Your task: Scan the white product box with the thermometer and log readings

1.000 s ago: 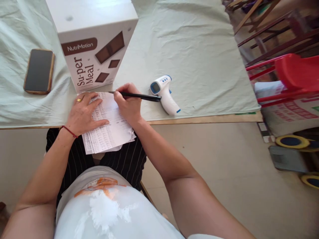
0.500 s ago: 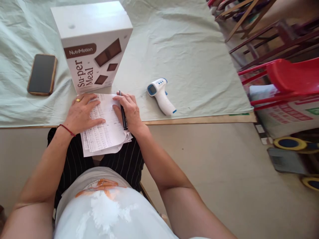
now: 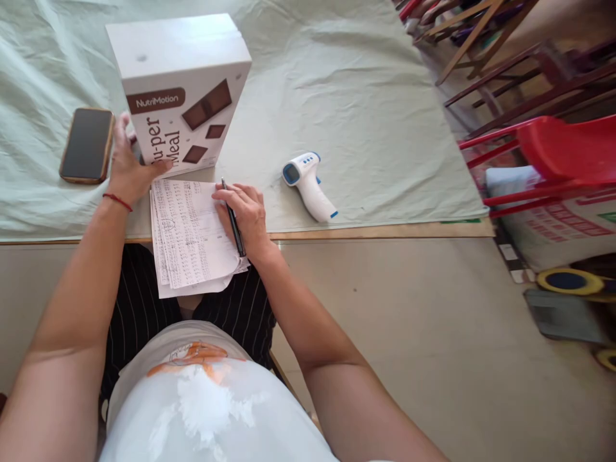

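My left hand [image 3: 132, 163] is at the lower left edge of a white NutriMotion box [image 3: 206, 109], thumb across its printed front and fingers around the left side. The box stands upright on the table. Below it, a stack of handwritten paper sheets [image 3: 185, 237] lies partly over the table's edge, above my lap. A black pen [image 3: 233, 221] is held in my right hand [image 3: 248, 215], which rests on the right side of the sheets. To the left of my left hand lies a phone [image 3: 87, 144], its screen dark.
A white and blue infrared thermometer [image 3: 308, 186] lies on the green tablecloth [image 3: 375, 128], right of my right hand. Beyond the table's right edge stand a red plastic chair [image 3: 568, 151], a printed white sack [image 3: 553, 224] and wooden furniture frames [image 3: 524, 83].
My left hand has left the papers and moved up and left to the box, taking hold of its lower left edge. My right hand stays on the sheets with the pen.
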Motion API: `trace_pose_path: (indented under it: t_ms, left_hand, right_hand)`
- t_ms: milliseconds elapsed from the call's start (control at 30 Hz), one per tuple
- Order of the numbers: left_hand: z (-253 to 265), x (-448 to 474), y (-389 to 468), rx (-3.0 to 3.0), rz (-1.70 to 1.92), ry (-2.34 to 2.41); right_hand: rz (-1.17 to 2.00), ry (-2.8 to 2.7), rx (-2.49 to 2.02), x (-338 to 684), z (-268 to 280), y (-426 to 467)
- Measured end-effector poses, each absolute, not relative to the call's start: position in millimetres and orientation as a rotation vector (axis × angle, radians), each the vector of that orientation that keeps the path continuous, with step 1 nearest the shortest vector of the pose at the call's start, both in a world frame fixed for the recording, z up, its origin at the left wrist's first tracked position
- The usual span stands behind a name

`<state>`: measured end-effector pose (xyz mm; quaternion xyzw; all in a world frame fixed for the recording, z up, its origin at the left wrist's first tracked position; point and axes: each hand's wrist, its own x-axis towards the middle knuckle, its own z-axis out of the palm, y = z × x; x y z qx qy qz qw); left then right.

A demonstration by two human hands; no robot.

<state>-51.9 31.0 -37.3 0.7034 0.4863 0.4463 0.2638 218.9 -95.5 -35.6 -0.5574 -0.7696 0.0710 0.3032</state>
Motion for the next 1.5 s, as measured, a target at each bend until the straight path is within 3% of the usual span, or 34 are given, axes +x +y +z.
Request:
trace_pose_path:
  t_ms: [167, 333, 567, 1000, 1333, 1500]
  left_hand:
    - [-27, -53, 40, 1.775, 1.271, 1.257]
    - [-9, -60, -6, 1.750, 1.446, 1.153]
    - [-18, -50, -41, 1.624, 1.415, 1.370]
    - [-25, -46, -50, 1.926, 1.361, 1.481]
    - [-17, -42, -53, 1.942, 1.409, 1.484]
    - [-16, -42, -53, 1.975, 1.383, 1.493]
  right_hand:
    - [0.169, -2.033, -1.504, 213, -35, -95]
    - [0.160, -2.044, -1.504, 213, -37, -95]
    - [0.162, -2.010, -1.513, 213, -39, -98]
    - [0.235, -2.123, -1.491, 230, -31, -99]
    - [0.085, -2.155, -1.682, 255, -26, -73]
    - [-0.087, -1.914, -1.878, 305, -13, -88]
